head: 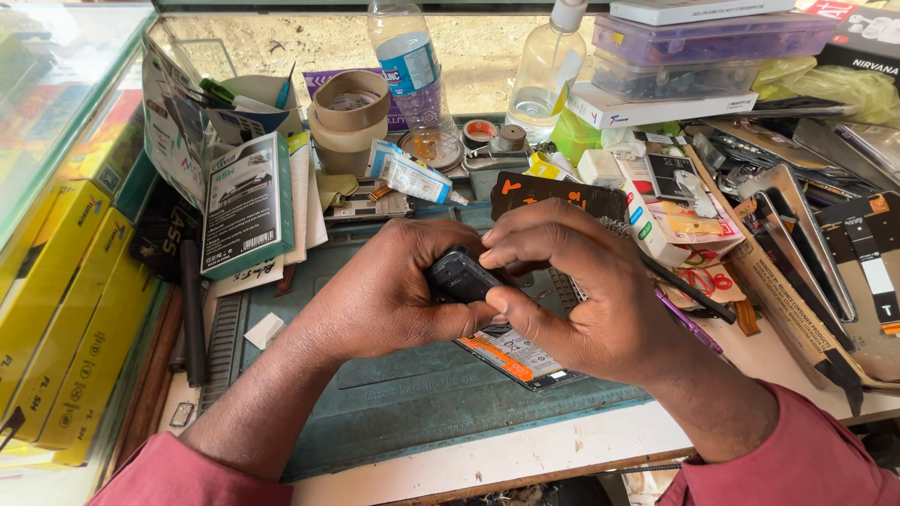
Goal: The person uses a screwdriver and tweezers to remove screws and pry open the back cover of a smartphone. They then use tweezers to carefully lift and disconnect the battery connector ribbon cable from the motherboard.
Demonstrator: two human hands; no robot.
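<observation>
A small black device [461,275], shaped like a small phone or key fob, sits between both hands above a teal work mat [403,394]. My left hand [389,290] wraps it from the left, fingers curled around its body. From the right, my right hand [577,286] closes in, its thumb pressing the lower edge and its fingertips on the upper edge. Most of the device is hidden by the fingers. Under the hands lies a flat package with an orange band [511,356].
Yellow boxes [56,309] line the left edge. A dark green box [246,201], tape rolls [349,112], two clear plastic bottles [412,66], stacked plastic cases [694,52] and several packaged parts [816,262] crowd the back and right. A black pen [192,314] lies at the left.
</observation>
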